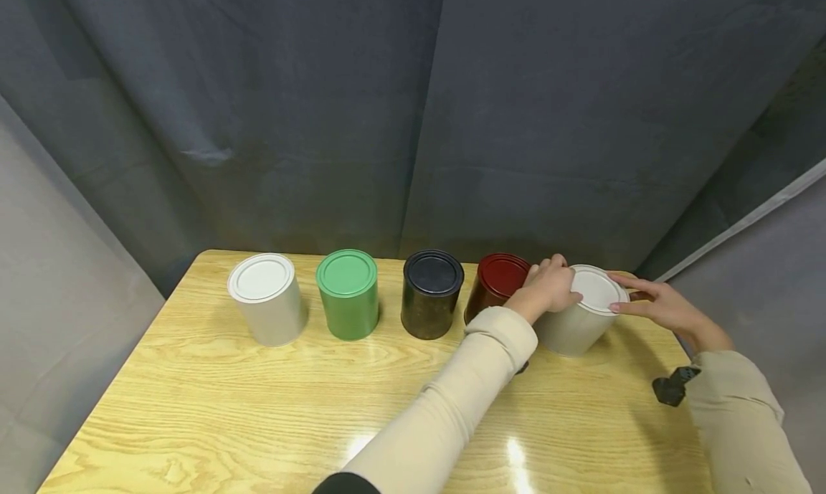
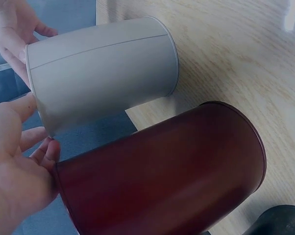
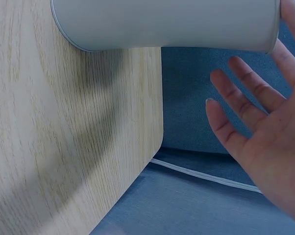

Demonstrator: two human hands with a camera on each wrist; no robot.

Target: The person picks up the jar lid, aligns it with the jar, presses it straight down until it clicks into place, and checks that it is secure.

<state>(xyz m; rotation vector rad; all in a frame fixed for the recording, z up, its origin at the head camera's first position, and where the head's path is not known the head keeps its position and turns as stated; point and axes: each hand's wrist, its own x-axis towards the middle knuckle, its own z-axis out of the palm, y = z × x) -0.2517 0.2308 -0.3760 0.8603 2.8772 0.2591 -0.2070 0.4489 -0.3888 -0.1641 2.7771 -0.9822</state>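
A pale grey-white can with a flat white lid stands upright at the right end of a row of cans. My left hand touches its rim on the left with thumb and fingertips, the other fingers loosely bent beside the dark red can. On the opposite side, my right hand spreads its thumb and fingers against the rim. In the right wrist view, several fingers of that hand stand off the can. The left wrist view shows both hands around the lid end.
Farther left stand a black can, a green can and another white can. All are on a wooden table. Dark grey curtains hang behind the table's back edge. The table's right corner lies near the right hand.
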